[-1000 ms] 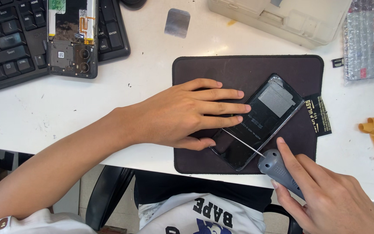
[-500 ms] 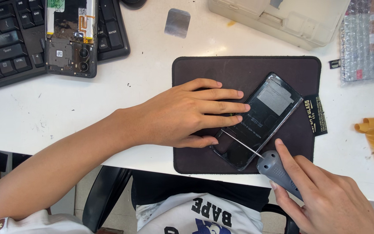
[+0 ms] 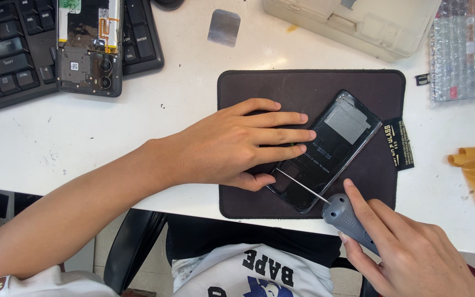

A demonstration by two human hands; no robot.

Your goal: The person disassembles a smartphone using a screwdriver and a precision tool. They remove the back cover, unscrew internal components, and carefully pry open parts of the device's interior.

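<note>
Dark glossy phone back (image 3: 331, 148), tilted diag.

Two phones (image 3: 328, 151) — one mat (image 3: 259, 88), one keyboard (image 3: 6, 60).

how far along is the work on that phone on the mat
Early to middle, it seems. Done: the phone lies on the dark mat, its inner plate exposed. In hand: the left hand presses it flat while the right hand holds a grey-handled screwdriver, its tip near the left thumb at the phone's lower part. Left: the plate is not yet lifted off.
</note>
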